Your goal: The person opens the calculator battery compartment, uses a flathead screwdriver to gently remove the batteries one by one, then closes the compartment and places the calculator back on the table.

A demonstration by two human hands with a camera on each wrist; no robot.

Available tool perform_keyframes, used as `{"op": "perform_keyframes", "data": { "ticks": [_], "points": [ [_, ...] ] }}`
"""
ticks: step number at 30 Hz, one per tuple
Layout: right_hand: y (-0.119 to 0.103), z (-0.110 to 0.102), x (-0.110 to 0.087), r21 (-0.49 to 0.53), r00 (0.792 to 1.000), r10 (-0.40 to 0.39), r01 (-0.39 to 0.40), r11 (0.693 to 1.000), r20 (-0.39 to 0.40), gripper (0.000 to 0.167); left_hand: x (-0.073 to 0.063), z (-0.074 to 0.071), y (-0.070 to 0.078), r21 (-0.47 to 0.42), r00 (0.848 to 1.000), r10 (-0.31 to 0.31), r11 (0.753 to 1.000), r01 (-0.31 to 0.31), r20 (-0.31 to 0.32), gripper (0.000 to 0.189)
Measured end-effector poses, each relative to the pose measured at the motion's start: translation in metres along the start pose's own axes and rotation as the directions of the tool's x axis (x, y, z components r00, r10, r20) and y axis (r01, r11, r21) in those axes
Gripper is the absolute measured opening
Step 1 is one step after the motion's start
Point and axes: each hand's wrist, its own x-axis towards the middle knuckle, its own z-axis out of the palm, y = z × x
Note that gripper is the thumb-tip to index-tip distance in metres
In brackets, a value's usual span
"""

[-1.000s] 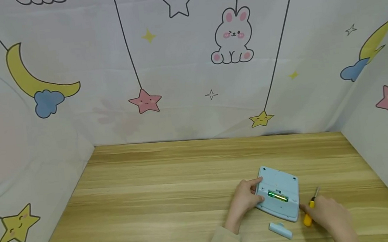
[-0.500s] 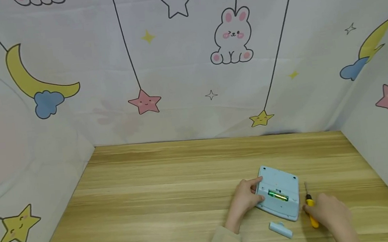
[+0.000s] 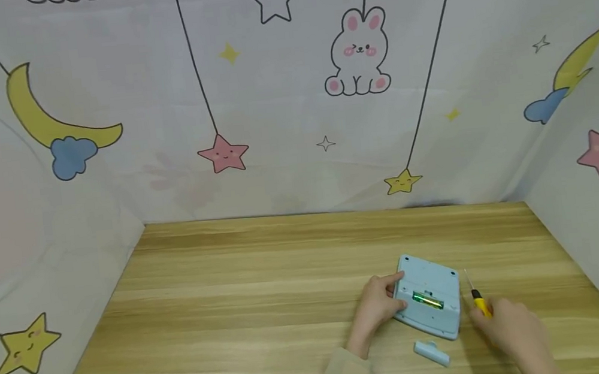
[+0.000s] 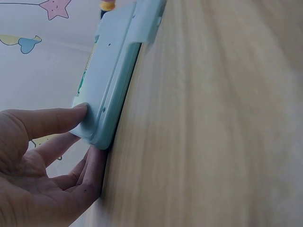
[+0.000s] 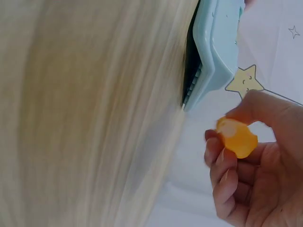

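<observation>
A light blue calculator (image 3: 429,281) lies with its back up on the wooden table, its keys showing underneath in the right wrist view. In its uncovered battery slot sits a green battery (image 3: 428,300). My left hand (image 3: 377,303) holds the calculator's left edge, thumb on the back and fingers at the side, as the left wrist view shows. To the right of the calculator, my right hand (image 3: 514,327) grips a yellow-and-black screwdriver (image 3: 481,303) by its handle (image 5: 239,137). The screwdriver's thin shaft points away from me, apart from the calculator.
A small light blue battery cover (image 3: 431,353) lies on the table (image 3: 236,313) just in front of the calculator. Cloth walls (image 3: 279,92) printed with stars, moons and a rabbit surround the table at the back and both sides.
The screwdriver has turned in my right hand: its tip swung from the right towards the left and farther away, and more of its handle is covered. My left hand and the calculator stay put.
</observation>
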Motion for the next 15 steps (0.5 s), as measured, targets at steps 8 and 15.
{"op": "perform_keyframes", "data": {
  "ticks": [8, 15],
  "points": [
    [-0.007, 0.003, -0.008, 0.025, 0.995, -0.067, 0.069, 0.997, -0.078, 0.025, 0.001, -0.006, -0.003, 0.025, 1.0, 0.006, 1.0, -0.006, -0.007, 0.06],
    [-0.005, 0.002, -0.016, 0.055, 0.996, -0.07, 0.073, 0.996, -0.046, 0.027, 0.001, -0.003, -0.001, 0.037, 1.0, 0.015, 0.999, -0.015, 0.005, 0.059]
  ]
}}
